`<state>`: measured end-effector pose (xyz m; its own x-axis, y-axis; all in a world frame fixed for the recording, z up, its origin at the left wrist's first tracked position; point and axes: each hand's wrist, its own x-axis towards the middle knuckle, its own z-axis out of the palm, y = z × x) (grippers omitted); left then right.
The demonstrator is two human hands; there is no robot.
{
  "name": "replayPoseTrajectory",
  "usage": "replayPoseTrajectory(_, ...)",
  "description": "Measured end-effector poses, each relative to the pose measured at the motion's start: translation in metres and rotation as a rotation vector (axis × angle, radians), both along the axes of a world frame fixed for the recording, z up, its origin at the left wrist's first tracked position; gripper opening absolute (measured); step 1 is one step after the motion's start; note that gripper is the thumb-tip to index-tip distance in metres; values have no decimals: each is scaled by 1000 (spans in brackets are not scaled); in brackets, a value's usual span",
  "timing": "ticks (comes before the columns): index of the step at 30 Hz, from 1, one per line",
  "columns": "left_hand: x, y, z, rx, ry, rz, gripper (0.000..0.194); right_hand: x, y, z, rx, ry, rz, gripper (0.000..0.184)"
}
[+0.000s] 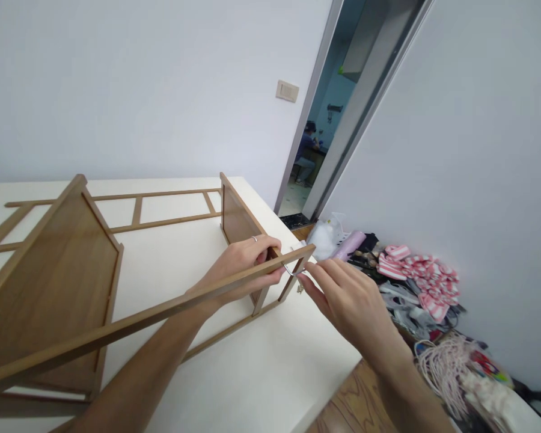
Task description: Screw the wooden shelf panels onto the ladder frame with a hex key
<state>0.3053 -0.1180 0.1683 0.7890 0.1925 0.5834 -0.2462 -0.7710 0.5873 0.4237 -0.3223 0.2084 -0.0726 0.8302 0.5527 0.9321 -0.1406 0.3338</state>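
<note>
Pinching a bent hex key [290, 272] in my right hand [345, 294], I wrap my left hand [241, 258] round the wooden frame [180, 304], just right of the picture's middle. Both wood panels [58, 282] look joined; this corner seems unfinished.

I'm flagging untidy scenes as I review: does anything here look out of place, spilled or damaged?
The heap on the floor beside the white table looks out of place: striped fabric and pale cord lie jumbled with other items, not folded or sorted. No spill or damage shows around the wooden frame the left hand grips.
</note>
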Motion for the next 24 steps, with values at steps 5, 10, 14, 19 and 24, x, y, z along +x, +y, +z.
replayPoseTrajectory(5, 0, -1, -1, -34, 2, 5, 17, 24, 10, -18, 69, -78, 45, 33)
replayPoseTrajectory(10, 1, 0, -1, -70, 42, 4, 17, 32, 14, -24, 45, -132, 61, 42)
replayPoseTrajectory(14, 1, 0, -1, -74, 37, 1, 17, 31, 11, -18, -8, -142, 61, 39)
replayPoseTrajectory(19, 1, 0, 0, -73, 17, -4, 16, 32, 8, -12, -64, -141, 39, 41)
replayPoseTrajectory(24, 0, -1, 2, -75, 24, -9, 15, 33, 7, -12, -85, -120, 40, 45)
